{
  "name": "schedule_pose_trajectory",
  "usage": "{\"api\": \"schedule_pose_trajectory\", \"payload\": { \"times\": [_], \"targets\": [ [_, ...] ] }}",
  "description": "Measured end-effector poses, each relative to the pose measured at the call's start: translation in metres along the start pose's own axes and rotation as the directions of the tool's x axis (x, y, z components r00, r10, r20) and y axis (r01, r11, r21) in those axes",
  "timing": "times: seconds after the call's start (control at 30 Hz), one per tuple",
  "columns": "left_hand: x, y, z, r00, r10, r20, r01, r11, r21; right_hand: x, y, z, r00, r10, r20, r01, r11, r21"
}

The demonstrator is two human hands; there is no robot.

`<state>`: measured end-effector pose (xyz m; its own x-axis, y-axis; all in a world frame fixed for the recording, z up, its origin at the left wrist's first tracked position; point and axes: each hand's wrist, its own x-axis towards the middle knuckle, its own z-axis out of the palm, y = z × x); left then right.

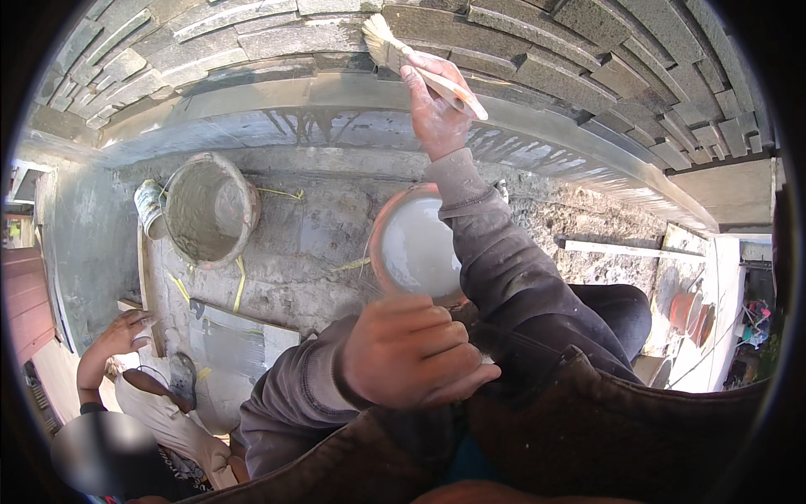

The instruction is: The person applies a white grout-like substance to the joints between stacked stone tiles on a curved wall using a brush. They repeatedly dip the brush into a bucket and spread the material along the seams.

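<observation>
My right hand [441,124] is raised at arm's length, closed round the handle of a wide paintbrush [445,86]. Its pale bristles touch the rough stone-clad wall [520,42]. Close to my body, my left hand [416,349] is curled into a fist, somewhat blurred; whatever may be inside it is hidden. Below my right forearm stands an orange-rimmed basin [377,244] of milky, whitish liquid, partly covered by my sleeve and left hand.
A tub [250,210] of grey wet mortar stands left, beside a small stained bucket [149,208]. A wet ledge [336,92] runs under the stone wall. At lower left, a co-worker's hand [124,333] is near a board [231,332]. Planks [621,249] lie right.
</observation>
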<state>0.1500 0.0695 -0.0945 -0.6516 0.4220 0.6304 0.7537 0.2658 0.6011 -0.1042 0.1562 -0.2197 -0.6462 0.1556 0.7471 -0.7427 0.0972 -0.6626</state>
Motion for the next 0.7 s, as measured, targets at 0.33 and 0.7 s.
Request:
{"api": "schedule_pose_trajectory", "payload": {
  "times": [0.33,0.7],
  "targets": [
    [0.001,0.000,0.001,1.000,0.008,-0.014,-0.008,1.000,0.014,0.028,-0.023,-0.007,0.996,0.089,-0.028,-0.088,0.996,0.019],
    [-0.001,0.009,0.009,1.000,-0.018,-0.019,0.018,1.000,-0.003,0.018,-0.055,-0.024,0.896,0.204,0.394,-0.129,0.969,-0.209]
  ]
}}
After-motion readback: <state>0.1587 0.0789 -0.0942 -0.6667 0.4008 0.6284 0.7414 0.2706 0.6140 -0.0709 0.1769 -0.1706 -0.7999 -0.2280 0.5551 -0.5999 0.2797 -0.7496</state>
